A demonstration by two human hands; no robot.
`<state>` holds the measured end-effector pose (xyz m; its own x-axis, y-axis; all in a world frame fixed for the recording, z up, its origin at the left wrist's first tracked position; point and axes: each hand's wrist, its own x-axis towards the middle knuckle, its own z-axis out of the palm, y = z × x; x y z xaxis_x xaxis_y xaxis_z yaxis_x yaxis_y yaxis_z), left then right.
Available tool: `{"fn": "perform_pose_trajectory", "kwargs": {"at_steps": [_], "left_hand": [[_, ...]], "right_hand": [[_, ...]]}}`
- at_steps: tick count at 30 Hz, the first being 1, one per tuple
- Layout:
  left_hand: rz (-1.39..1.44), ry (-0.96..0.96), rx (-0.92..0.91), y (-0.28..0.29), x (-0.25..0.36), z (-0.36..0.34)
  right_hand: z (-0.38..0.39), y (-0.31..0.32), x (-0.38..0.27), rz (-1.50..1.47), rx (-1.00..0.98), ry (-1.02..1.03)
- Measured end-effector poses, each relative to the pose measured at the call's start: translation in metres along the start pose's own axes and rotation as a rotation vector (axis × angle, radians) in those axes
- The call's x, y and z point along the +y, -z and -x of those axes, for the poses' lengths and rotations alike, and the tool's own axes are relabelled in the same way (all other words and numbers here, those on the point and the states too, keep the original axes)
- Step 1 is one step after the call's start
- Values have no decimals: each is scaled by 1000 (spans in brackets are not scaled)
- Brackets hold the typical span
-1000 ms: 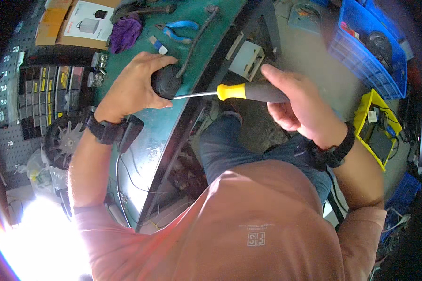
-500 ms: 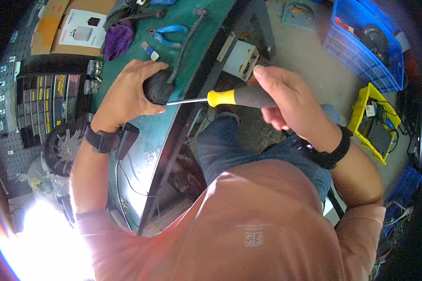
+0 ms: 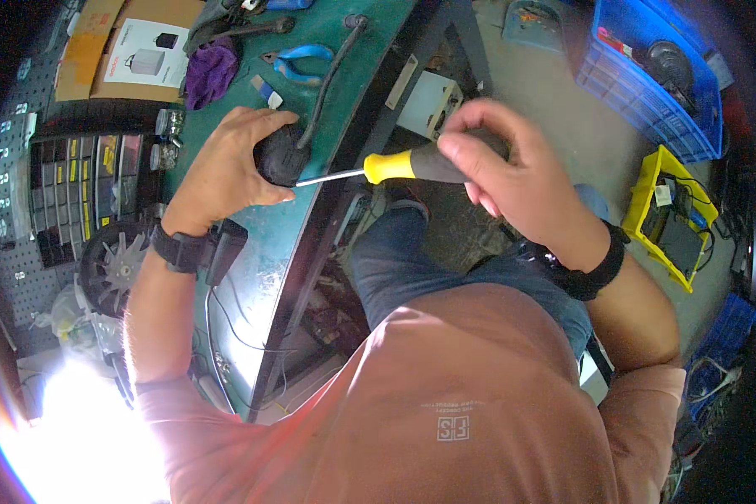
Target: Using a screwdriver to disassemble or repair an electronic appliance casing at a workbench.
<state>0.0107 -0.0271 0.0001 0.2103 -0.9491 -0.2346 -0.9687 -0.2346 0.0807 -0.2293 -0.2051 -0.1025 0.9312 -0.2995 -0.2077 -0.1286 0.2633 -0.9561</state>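
Observation:
My left hand (image 3: pixel 227 168) grips a black rounded plug-like part (image 3: pixel 279 156) on the green workbench (image 3: pixel 260 252); a black cable (image 3: pixel 332 71) runs from it across the bench. My right hand (image 3: pixel 512 172) is closed around the dark handle of a screwdriver (image 3: pixel 395 165) with a yellow collar. The metal shaft points left and its tip meets the black part under my left fingers. Both wrists wear black bands.
Blue-handled pliers (image 3: pixel 298 60), a purple cloth (image 3: pixel 210 71) and a white box (image 3: pixel 147 55) lie on the bench's far end. A drawer organiser (image 3: pixel 67 185) sits left. A blue crate (image 3: pixel 647 67) and a yellow tray (image 3: pixel 672 214) stand on the floor right.
Both hands with the black part and the screwdriver have shifted slightly toward the upper part of the view; the screwdriver stays at the part, and my right hand has turned on the handle.

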Motion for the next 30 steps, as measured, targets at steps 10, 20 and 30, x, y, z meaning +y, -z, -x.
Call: {"fn": "perform_pose_trajectory", "kwargs": {"at_steps": [10, 20, 30], "left_hand": [[-14, -9, 5, 0, 0, 2], [-19, -11, -1, 0, 1, 1], [-22, 11, -5, 0, 3, 2]], "right_hand": [[1, -4, 19, 19, 107, -64], [2, -5, 13, 168, 147, 187], [-1, -4, 16, 80, 135, 57]]}}
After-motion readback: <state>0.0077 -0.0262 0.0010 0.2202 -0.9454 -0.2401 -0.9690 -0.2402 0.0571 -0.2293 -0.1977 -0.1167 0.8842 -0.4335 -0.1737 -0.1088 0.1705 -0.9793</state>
